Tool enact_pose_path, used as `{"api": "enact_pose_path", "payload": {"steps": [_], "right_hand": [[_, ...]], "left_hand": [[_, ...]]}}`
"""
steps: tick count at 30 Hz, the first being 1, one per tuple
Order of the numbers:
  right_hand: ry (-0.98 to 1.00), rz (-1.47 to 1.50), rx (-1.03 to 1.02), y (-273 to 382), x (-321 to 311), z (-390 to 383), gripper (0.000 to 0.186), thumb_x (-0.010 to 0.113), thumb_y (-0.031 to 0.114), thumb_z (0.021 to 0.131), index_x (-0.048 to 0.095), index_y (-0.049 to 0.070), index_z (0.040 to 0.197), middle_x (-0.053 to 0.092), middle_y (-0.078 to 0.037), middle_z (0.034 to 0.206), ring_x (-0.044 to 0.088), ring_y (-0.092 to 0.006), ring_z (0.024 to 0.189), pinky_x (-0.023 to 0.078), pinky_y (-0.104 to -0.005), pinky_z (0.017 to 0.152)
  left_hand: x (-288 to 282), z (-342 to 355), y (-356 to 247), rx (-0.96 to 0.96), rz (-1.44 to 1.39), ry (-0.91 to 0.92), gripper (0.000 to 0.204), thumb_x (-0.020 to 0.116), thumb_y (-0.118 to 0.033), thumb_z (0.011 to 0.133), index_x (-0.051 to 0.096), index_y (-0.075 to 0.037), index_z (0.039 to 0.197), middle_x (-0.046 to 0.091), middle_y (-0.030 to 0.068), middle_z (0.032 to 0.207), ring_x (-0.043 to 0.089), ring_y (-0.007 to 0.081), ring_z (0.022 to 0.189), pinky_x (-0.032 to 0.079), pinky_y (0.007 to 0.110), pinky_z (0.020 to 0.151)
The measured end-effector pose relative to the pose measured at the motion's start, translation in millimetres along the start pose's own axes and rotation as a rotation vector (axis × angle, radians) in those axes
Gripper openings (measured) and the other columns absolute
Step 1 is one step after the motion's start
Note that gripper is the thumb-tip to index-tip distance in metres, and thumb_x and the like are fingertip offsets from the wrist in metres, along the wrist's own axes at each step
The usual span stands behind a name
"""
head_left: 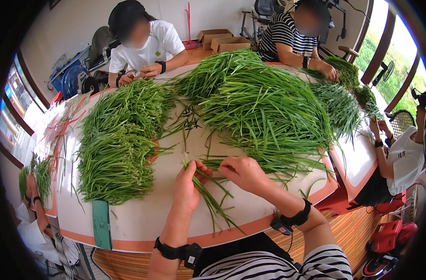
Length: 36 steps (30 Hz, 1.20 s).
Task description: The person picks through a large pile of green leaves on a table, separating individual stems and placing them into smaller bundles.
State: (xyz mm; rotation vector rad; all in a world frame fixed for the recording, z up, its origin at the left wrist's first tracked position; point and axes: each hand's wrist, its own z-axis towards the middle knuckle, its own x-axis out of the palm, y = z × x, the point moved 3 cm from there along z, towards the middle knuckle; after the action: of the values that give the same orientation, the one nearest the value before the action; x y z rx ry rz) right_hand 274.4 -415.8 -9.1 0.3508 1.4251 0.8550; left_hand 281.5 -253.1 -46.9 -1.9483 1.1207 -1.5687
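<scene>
My left hand (188, 185), near the table's front edge, is closed around a small bunch of garlic chives (212, 201). Their pale ends poke up above the fingers, and the green leaves trail down to the right. Close by on the right, my right hand (246, 173) is closed with its fingertips pinched together. What it grips, if anything, is hidden; a few chive stems lie behind its fingertips. Just beyond my hands a large loose heap of chives (269, 107) covers the middle and right of the table. Another long pile of chives (122, 140) lies to the left.
The white table (171, 224) has an orange rim. A green phone-like slab (101, 225) lies at its front left edge. Red and clear strips (66, 123) are at far left, and more greens (339, 107) at right. Several people work around the table. Cardboard boxes (229, 44) stand behind.
</scene>
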Motion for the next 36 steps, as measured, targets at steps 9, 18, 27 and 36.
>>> {"api": "enact_pose_path", "payload": {"steps": [9, 18, 27, 36], "right_hand": [[-0.157, -0.232, -0.131, -10.7, 2.3, 7.7, 0.015, 0.06, 0.018, 0.075, 0.062, 0.004, 0.082, 0.06, -0.012, 0.074, 0.056, -0.0302, 0.076, 0.046, -0.0384, 0.07], [-0.038, 0.177, 0.042, -0.5, -11.1, -2.7, 0.019, 0.061, 0.015, 0.082, 0.059, 0.001, 0.094, 0.063, -0.01, 0.08, 0.061, -0.0182, 0.07, 0.047, -0.0278, 0.062], [0.149, -0.161, -0.098, 2.9, -1.8, -8.0, 0.022, 0.055, 0.025, 0.085, 0.055, 0.003, 0.08, 0.056, -0.014, 0.064, 0.055, -0.0342, 0.062, 0.045, -0.039, 0.06], [0.357, -0.037, 0.116, -13.6, -44.2, -28.0, 0.033, 0.052, 0.036, 0.087, 0.061, 0.004, 0.089, 0.059, -0.013, 0.064, 0.059, -0.026, 0.059, 0.044, -0.0356, 0.054]], "left_hand": [[0.2, -0.7, -1.7, -0.05, -0.024, 0.016, 0.02, 0.047, -0.024, 0.092, 0.052, -0.006, 0.098, 0.041, -0.0007, 0.067, 0.04, 0.0126, 0.06, 0.042, 0.033, 0.06], [15.0, -9.5, -2.0, -0.132, 0.099, 0.131, 0.023, 0.051, -0.025, 0.09, 0.055, -0.006, 0.103, 0.036, -0.0031, 0.062, 0.035, 0.01, 0.055, 0.036, 0.028, 0.055], [6.7, -4.5, -6.7, 0.01, 0.001, 0.095, 0.026, 0.051, -0.029, 0.09, 0.056, -0.005, 0.101, 0.047, -0.0008, 0.071, 0.045, 0.0109, 0.065, 0.041, 0.028, 0.061], [-12.3, 7.5, -15.4, 0.035, -0.202, -0.053, 0.023, 0.047, -0.031, 0.091, 0.05, -0.01, 0.099, 0.053, 0.0038, 0.085, 0.051, 0.0162, 0.079, 0.045, 0.033, 0.07]]}}
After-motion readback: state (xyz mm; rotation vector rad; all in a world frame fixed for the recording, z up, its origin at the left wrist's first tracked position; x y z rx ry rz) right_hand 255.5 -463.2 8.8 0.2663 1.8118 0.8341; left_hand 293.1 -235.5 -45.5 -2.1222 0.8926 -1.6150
